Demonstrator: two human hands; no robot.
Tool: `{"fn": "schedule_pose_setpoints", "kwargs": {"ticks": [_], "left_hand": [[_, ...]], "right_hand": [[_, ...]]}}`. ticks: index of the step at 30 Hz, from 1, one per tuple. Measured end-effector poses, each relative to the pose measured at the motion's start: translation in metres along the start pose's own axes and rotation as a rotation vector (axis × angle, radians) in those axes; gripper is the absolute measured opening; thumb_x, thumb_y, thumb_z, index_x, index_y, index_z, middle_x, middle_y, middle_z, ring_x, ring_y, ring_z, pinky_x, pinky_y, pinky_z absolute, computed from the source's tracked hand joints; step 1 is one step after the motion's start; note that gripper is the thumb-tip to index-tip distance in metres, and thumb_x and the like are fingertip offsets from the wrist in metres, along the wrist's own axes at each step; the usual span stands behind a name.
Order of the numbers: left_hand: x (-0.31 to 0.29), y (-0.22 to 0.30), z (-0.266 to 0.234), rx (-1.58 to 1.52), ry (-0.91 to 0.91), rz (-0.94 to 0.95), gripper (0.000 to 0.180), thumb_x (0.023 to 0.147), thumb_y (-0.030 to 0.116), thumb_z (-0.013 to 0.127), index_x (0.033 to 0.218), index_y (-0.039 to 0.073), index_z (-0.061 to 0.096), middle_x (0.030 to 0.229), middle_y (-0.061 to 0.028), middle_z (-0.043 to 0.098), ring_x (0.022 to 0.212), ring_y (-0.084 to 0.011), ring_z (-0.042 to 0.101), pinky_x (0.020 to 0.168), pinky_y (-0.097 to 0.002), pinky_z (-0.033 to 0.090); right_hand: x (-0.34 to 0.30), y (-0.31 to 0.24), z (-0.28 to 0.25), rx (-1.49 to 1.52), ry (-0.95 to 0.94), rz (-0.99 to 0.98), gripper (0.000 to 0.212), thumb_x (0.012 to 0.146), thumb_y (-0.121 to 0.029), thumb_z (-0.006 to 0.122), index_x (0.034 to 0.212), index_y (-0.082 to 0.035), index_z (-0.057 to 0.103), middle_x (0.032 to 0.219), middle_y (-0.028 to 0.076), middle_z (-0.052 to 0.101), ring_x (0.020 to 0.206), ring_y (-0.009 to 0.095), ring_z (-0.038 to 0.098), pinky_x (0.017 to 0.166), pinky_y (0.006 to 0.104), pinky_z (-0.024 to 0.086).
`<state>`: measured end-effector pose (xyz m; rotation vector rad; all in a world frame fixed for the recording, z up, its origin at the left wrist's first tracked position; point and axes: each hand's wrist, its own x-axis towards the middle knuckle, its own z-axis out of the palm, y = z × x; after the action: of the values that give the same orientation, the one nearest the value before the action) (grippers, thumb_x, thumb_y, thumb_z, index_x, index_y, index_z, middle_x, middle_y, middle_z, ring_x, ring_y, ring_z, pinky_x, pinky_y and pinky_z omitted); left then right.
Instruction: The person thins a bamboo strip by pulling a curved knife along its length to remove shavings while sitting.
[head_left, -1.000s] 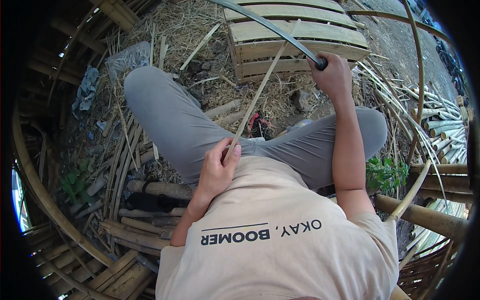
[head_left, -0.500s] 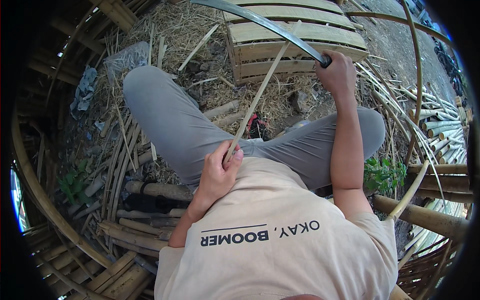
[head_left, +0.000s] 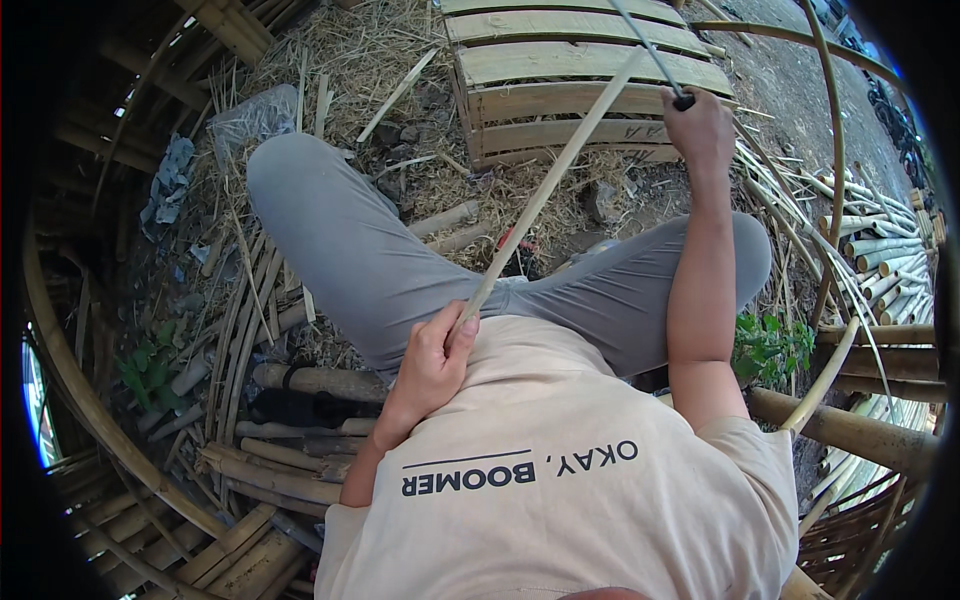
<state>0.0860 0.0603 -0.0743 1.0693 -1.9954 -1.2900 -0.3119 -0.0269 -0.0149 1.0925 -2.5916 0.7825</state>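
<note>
Nr crate [head_left: 545, 62], R grip [head_left: 703, 132] has knife [head_left: 660, 65]; L grip [head_left: 433, 358] holds pale strip [head_left: 549, 190].

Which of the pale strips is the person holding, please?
The long strip in the left grip, slanting up toward the slatted crate. Others are not held: the short strip left of the crate, for example, lies on the ground.
</note>
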Motion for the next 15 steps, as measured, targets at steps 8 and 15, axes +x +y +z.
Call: {"fn": "schedule_pose_setpoints", "kwargs": {"ticks": [8,15], "left_hand": [[0.011,-0.001,0.002,-0.043,0.024,-0.094,0.025,0.103,0.023,0.050,0.099,0.001,0.061,0.059,0.0026,0.041,0.056,-0.0051,0.036,0.051,-0.0275,0.030],[0.014,-0.011,0.002,-0.132,0.064,-0.135,0.027,0.104,0.023,0.049,0.099,0.000,0.062,0.061,0.0054,0.039,0.057,-0.0044,0.035,0.051,-0.0254,0.030]], "right_hand": [[-0.007,0.027,-0.006,0.220,0.042,-0.055,0.044,0.082,-0.046,0.073,0.094,-0.003,0.075,0.080,0.020,0.071,0.080,0.037,0.070,0.076,0.0431,0.054],[-0.042,-0.019,-0.014,0.149,-0.211,-0.335,0.035,0.082,-0.041,0.074,0.085,-0.006,0.074,0.068,0.014,0.067,0.071,0.037,0.066,0.067,0.0452,0.051]]}}
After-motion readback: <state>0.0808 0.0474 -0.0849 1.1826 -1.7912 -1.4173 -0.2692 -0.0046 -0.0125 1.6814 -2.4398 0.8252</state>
